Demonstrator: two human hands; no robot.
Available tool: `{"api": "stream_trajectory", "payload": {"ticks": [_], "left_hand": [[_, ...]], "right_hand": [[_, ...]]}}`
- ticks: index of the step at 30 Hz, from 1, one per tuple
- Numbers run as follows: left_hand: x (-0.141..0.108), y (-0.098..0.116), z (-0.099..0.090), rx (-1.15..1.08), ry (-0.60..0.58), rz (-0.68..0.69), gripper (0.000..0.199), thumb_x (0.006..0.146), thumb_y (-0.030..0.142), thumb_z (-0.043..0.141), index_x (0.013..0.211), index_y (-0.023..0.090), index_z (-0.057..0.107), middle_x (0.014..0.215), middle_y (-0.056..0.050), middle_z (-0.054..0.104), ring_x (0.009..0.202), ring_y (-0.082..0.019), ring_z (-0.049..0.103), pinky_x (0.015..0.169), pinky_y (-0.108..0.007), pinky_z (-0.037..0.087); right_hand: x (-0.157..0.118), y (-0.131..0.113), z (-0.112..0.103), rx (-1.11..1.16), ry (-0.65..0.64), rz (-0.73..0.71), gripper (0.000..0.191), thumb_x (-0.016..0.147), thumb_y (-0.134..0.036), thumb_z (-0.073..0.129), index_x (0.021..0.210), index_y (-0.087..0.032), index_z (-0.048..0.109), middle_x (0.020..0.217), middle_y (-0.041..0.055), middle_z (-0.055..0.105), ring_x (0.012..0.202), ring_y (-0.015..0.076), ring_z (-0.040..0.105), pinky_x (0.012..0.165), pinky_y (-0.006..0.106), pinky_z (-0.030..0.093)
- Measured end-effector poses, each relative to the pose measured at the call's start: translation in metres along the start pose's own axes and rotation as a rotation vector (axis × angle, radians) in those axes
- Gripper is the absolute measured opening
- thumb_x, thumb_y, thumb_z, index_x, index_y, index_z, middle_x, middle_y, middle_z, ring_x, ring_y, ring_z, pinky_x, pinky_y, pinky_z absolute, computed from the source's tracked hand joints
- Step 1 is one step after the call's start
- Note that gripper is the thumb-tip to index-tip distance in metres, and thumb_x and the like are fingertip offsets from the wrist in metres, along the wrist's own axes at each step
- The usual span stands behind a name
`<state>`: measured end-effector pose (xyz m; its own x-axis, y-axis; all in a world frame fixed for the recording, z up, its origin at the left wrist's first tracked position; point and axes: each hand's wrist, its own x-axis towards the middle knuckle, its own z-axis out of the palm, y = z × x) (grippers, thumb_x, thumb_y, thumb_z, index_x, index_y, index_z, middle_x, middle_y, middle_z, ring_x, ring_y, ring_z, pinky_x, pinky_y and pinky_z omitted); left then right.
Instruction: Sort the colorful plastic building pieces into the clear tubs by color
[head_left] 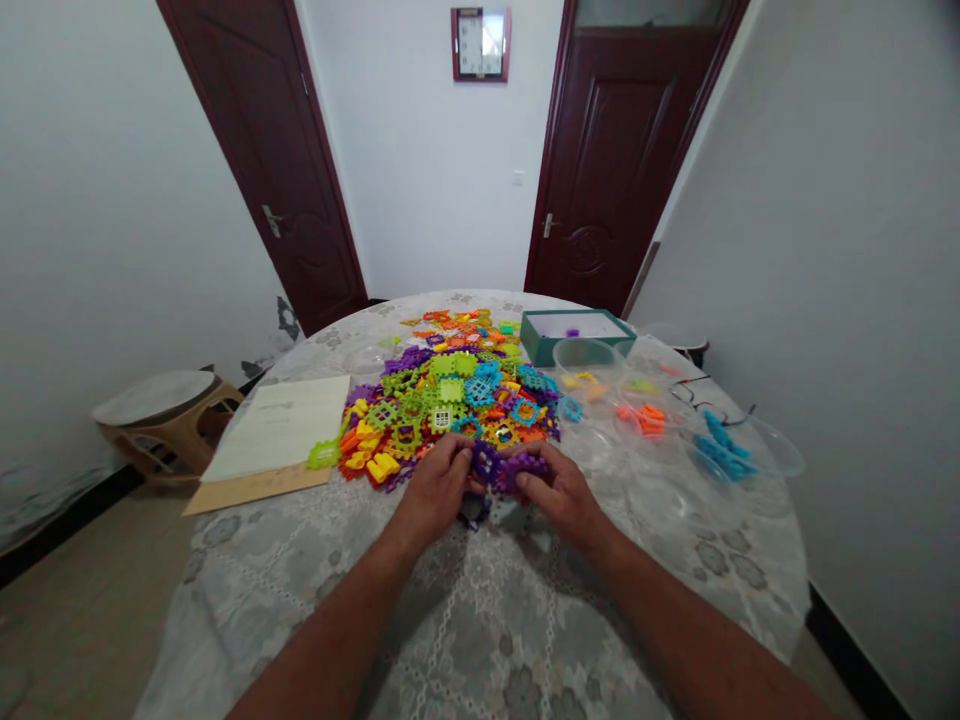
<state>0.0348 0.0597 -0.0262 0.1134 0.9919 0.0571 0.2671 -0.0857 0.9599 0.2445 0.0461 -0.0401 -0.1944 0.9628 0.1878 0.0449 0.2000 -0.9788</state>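
In the head view, pinched a dark purple piece [485, 462] in the left hand [442, 478] and a brighter purple piece [523, 472] in the right hand [559, 490].
Clamped each between thumb and fingers, just off the near edge of the multicoloured pile [450, 390], edges close together; could not tell whether joined. Showed a lower purple piece [474, 512] just below the left hand. Had the pale paper [289, 412] at left on the patterned tablecloth [517, 640], with faint marks too small to read, beside a lime piece [323, 455] and over brown card [259, 490]. Set at far right of the pile: a green box [537, 345], with no lettering legible. Held orange pieces [649, 420] and blue pieces [724, 450] in clear containers at right. Hung a wall clock [481, 45] beyond, with numerals too blurred to read surely.
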Motion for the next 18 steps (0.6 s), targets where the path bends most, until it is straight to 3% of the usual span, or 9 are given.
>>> {"api": "stream_trajectory", "payload": {"ticks": [4, 8, 13, 18], "left_hand": [[0.003, 0.002, -0.002, -0.004, 0.107, -0.002, 0.027, 0.101, 0.045, 0.048, 0.109, 0.022, 0.059, 0.087, 0.000, 0.069, 0.074, -0.021, 0.075, 0.073, -0.035, 0.059], [-0.001, 0.000, 0.005, 0.118, 0.124, 0.030, 0.030, 0.103, 0.046, 0.045, 0.115, 0.023, 0.061, 0.093, -0.002, 0.072, 0.073, -0.020, 0.074, 0.070, -0.034, 0.058], [-0.003, -0.008, 0.007, 0.417, 0.183, 0.293, 0.026, 0.105, 0.037, 0.046, 0.109, 0.023, 0.067, 0.103, -0.006, 0.075, 0.096, -0.023, 0.072, 0.091, -0.039, 0.056], [-0.004, -0.013, 0.003, 0.507, 0.079, 0.489, 0.020, 0.105, 0.031, 0.049, 0.108, 0.023, 0.068, 0.101, -0.005, 0.076, 0.095, -0.020, 0.072, 0.089, -0.034, 0.056]], "right_hand": [[0.007, 0.005, 0.002, 0.022, 0.123, 0.138, 0.034, 0.089, -0.038, 0.066, 0.119, -0.023, 0.060, 0.066, -0.0032, 0.067, 0.057, 0.0161, 0.062, 0.054, 0.026, 0.050], [0.009, 0.009, 0.007, 0.093, 0.048, 0.226, 0.051, 0.084, -0.034, 0.065, 0.133, -0.023, 0.055, 0.064, -0.0044, 0.067, 0.053, 0.0156, 0.062, 0.053, 0.026, 0.050], [0.006, 0.007, 0.010, 0.260, -0.113, 0.239, 0.062, 0.076, -0.024, 0.065, 0.137, -0.026, 0.056, 0.075, -0.0020, 0.073, 0.063, 0.0162, 0.069, 0.062, 0.029, 0.056], [0.006, 0.014, 0.010, 0.111, -0.091, 0.222, 0.045, 0.085, -0.031, 0.068, 0.129, -0.025, 0.062, 0.074, -0.0018, 0.070, 0.062, 0.0163, 0.067, 0.058, 0.029, 0.056]]}}
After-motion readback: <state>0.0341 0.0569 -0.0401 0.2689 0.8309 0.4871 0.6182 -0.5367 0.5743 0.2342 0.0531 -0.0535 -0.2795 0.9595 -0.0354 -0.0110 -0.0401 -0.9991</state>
